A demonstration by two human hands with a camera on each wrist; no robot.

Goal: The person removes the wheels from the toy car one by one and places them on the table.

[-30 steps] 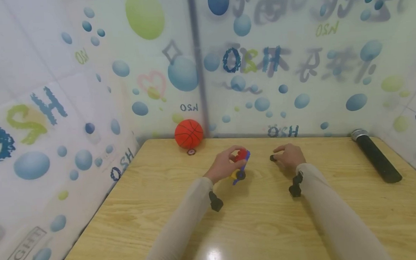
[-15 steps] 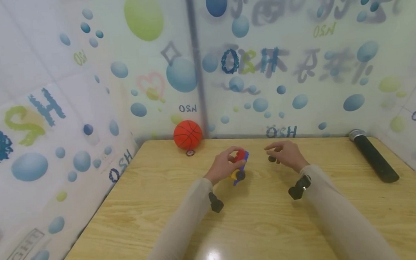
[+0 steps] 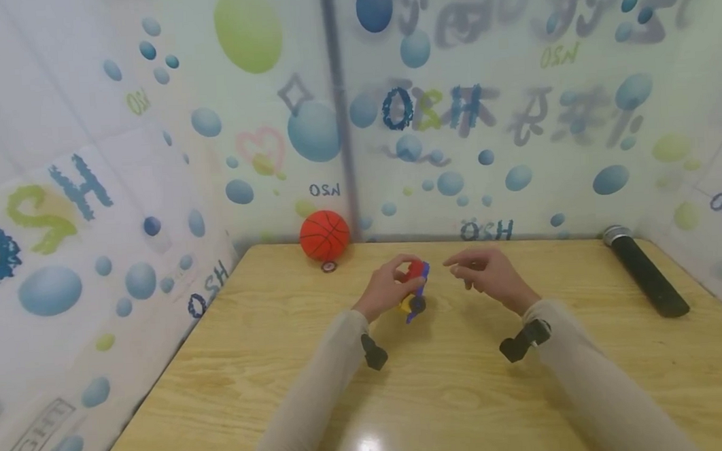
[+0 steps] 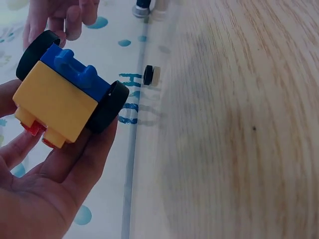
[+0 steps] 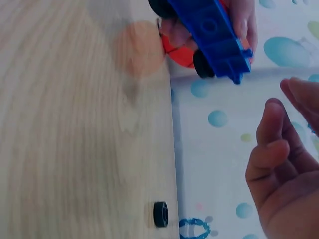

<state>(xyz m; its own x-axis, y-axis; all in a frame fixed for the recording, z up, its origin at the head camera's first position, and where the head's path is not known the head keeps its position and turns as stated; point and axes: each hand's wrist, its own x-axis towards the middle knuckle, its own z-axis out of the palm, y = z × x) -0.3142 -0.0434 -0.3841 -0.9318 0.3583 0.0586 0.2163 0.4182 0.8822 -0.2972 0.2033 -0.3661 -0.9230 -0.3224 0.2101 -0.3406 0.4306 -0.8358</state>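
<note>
My left hand (image 3: 387,289) holds a toy car (image 4: 57,94) made of blocks above the table, gripping it by its red block (image 3: 415,270). The car has a blue base (image 5: 212,32), a yellow block (image 4: 55,102) and black wheels (image 4: 108,106). Just right of the car, my right hand (image 3: 492,276) hovers with its fingers apart and nothing between them. A loose black wheel (image 5: 160,214) stands on the table, shown in both wrist views; in the head view the right hand hides it.
On the wooden table (image 3: 468,397), a small red basketball (image 3: 325,235) sits at the back left, with a small round disc (image 3: 328,267) before it. A black microphone (image 3: 645,272) with a silver head lies at the right. Patterned walls (image 3: 519,197) border the back and sides.
My right hand has let go of the black wheel, leaving it on the table, and has moved left toward the toy car. My left hand has stayed nearly still with the car.
</note>
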